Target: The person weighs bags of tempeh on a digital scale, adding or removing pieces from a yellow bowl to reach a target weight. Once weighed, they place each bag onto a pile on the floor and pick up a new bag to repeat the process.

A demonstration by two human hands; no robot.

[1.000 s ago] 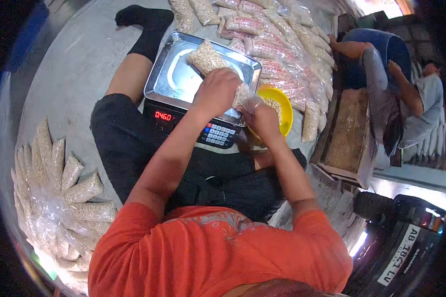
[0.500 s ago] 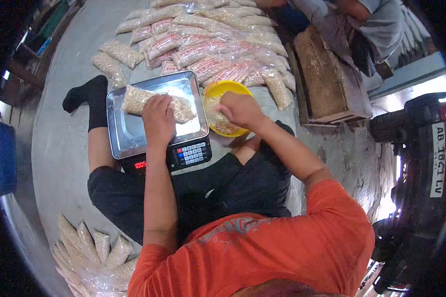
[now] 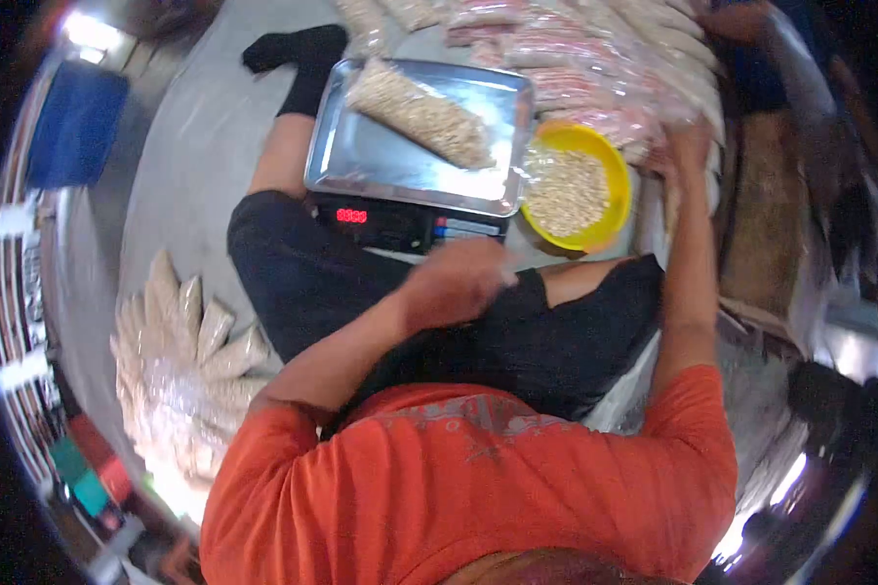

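Note:
My left hand [image 3: 463,281] is over my lap, just in front of the digital scale [image 3: 419,187], its fingers smeared by motion. On the scale's steel tray lies a clear plastic bag of pale, grain-like pieces [image 3: 424,115], slanted and touched by neither hand. A yellow bowl [image 3: 622,195] of the same loose pieces [image 3: 568,190] stands to the right of the scale. My right hand [image 3: 688,146] reaches beyond the bowl to the filled bags with red print [image 3: 580,88]. Blur hides its fingertips against the plastic.
More filled bags [image 3: 190,361] fan out on the floor at the left. A wooden box [image 3: 766,214] stands at the right, with another person's arm [image 3: 741,21] behind it. A blue container [image 3: 78,122] is at the far left.
My left hand has left the bag on the scale and drawn back over my lap. My right hand has moved from the bowl toward the printed bags. The view has shifted left.

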